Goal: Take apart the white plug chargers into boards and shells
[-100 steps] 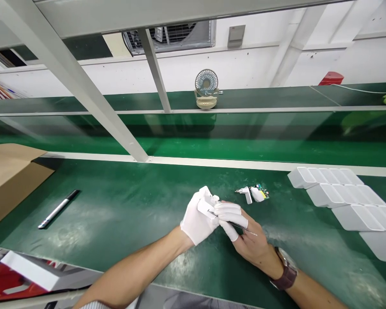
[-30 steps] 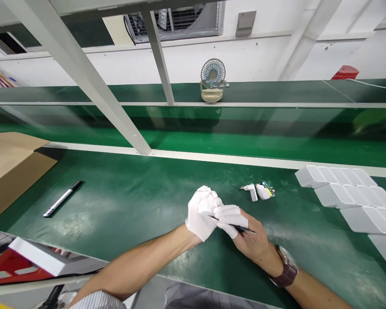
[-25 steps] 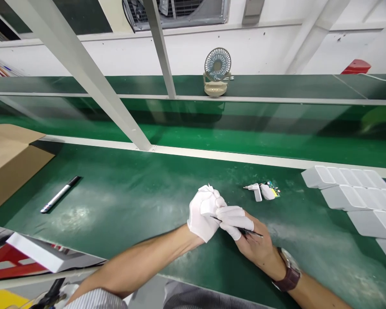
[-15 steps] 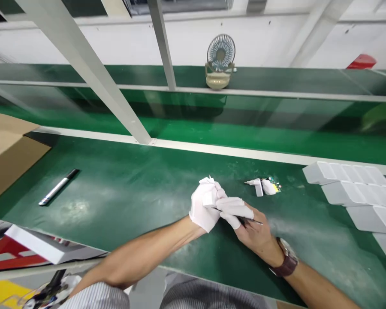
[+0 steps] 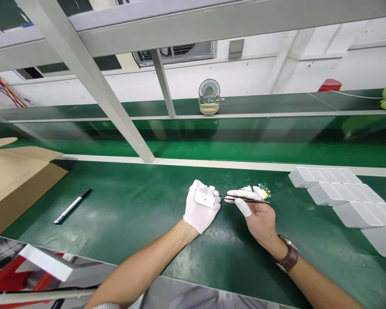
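My left hand, in a white glove, is closed around a small white plastic housing with a dark slot in its upward face. My right hand, with white coverings on its fingers, grips dark, slim tweezers. Their tips point left, toward the housing, and stop a little short of it, close to the left fingertips. Just behind the right fingers lies a small pile of electronic parts, white, yellow and green, partly hidden by that hand.
Stacked white divided bins stand on the right of the green bench. To the left lie a marker pen and a cardboard box. A slanted grey post rises behind; a small fan sits on the back shelf.
My right hand has drawn back to the right with the tweezers, away from the housing. The housing's slotted face now shows in my left hand. The view has tilted upward.
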A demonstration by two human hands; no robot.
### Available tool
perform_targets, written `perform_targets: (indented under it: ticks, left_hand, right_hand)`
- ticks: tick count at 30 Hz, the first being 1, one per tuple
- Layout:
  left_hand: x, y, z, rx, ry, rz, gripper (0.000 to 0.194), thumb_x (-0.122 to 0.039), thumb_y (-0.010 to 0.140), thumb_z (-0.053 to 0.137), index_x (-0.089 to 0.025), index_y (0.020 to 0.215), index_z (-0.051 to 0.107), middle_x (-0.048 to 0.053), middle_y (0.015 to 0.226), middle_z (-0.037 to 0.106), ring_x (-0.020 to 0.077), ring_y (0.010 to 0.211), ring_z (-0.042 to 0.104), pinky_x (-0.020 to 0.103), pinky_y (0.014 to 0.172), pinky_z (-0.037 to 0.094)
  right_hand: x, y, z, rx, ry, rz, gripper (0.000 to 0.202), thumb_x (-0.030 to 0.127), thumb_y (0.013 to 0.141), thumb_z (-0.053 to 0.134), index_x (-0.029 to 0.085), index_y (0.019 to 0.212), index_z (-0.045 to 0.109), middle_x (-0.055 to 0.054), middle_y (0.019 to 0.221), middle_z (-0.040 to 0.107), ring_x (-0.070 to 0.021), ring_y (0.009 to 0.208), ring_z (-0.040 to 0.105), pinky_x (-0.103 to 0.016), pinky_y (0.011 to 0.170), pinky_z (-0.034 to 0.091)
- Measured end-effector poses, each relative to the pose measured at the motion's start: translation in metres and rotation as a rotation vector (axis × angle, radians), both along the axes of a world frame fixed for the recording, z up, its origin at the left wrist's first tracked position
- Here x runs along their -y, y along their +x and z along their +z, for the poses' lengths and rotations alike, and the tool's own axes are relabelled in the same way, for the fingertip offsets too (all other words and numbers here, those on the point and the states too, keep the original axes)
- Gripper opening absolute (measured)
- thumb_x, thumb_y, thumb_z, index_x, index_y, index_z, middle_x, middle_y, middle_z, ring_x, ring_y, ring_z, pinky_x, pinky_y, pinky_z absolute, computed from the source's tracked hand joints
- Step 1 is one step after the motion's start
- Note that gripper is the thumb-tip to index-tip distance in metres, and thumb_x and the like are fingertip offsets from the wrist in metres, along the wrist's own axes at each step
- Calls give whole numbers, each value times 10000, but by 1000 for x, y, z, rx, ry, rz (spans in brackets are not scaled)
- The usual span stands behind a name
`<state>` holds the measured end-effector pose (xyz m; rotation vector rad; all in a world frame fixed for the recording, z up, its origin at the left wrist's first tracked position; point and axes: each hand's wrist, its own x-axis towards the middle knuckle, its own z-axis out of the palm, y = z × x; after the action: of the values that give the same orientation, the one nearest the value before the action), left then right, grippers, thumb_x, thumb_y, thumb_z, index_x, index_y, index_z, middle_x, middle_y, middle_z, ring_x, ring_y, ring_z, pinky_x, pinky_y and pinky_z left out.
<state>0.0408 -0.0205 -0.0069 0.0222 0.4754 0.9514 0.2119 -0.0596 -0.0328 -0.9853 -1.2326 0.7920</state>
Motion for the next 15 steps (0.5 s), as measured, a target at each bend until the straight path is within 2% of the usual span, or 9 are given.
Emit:
perform_targets:
  ticks: [4, 9, 12, 15]
  left_hand:
    - [-1, -1, -2, 2, -5, 12, 476, -554, 920, 531, -112, 783, 639, 123, 765, 642, 162, 620, 573, 247, 523, 435]
    - [-1, -1, -2, 1, -12, 23, 475, -554, 921, 542, -108, 790, 642, 112, 765, 641, 174, 647, 602, 255, 519, 438]
    - [0, 0, -2, 0, -16, 46, 400, -504, 915, 578, -137, 765, 625, 91, 773, 642, 183, 679, 626, 250, 496, 416]
    - [2, 2, -3, -12, -23, 67, 309, -439, 891, 633, -163, 753, 608, 63, 793, 647, 193, 720, 646, 254, 493, 411]
  right_hand:
    - [0, -3, -4, -108, -25, 91, 181, 269, 905, 694, 261, 1075, 755, -43, 1074, 770, -206, 944, 754, -369, 925, 633]
    - [5, -6, 2, -60, -51, 81, 166, 235, 906, 686, 256, 1056, 756, -43, 1068, 765, -198, 962, 747, -351, 945, 620]
    - [7, -5, 2, 23, 17, 83, 192, 185, 896, 691, 280, 1053, 748, -26, 1065, 763, -185, 979, 737, -316, 918, 624]
    - [9, -4, 0, 118, 124, 143, 279, 121, 887, 686, 291, 1105, 722, -27, 1072, 760, -199, 1026, 717, -350, 931, 610]
